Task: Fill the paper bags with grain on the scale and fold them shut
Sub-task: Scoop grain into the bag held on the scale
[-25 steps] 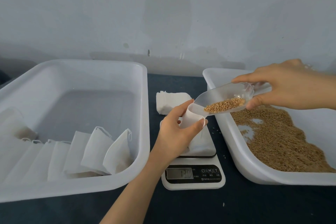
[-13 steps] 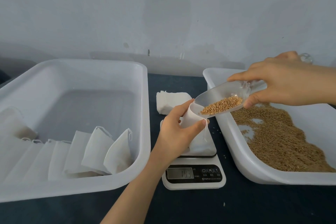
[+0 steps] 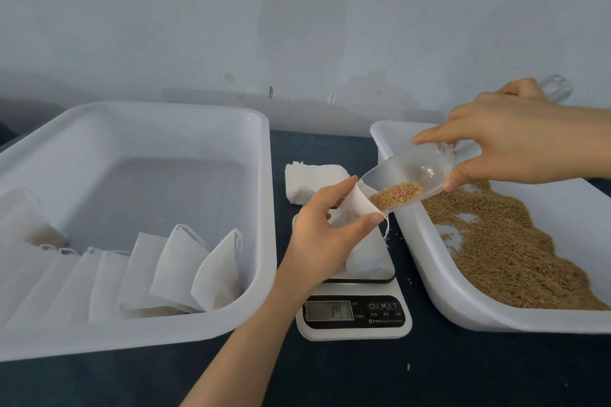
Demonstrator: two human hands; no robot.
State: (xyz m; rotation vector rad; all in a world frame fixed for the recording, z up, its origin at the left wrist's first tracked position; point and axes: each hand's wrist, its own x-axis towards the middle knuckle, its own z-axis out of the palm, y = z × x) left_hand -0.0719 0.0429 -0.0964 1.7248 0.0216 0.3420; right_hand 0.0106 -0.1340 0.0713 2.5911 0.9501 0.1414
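A white paper bag [image 3: 363,241] stands on the small digital scale [image 3: 355,314] in the middle. My left hand [image 3: 325,235] pinches the bag's mouth open between thumb and fingers. My right hand [image 3: 509,139] grips a clear plastic scoop [image 3: 416,178], tilted down to the left, its lip at the bag's mouth. Brown grain [image 3: 396,193] has slid to the scoop's front end. The scale display shows digits I cannot read for sure.
A white tray [image 3: 463,304] on the right holds loose brown grain. The big white tub [image 3: 261,182] on the left holds several filled, folded bags [image 3: 185,271] along its near wall. A stack of flat bags [image 3: 310,182] lies behind the scale. A wall runs close behind.
My right hand has lifted the scoop's handle end, tipping it more steeply. The grain has slid down toward the bag's mouth. The scale reading has changed.
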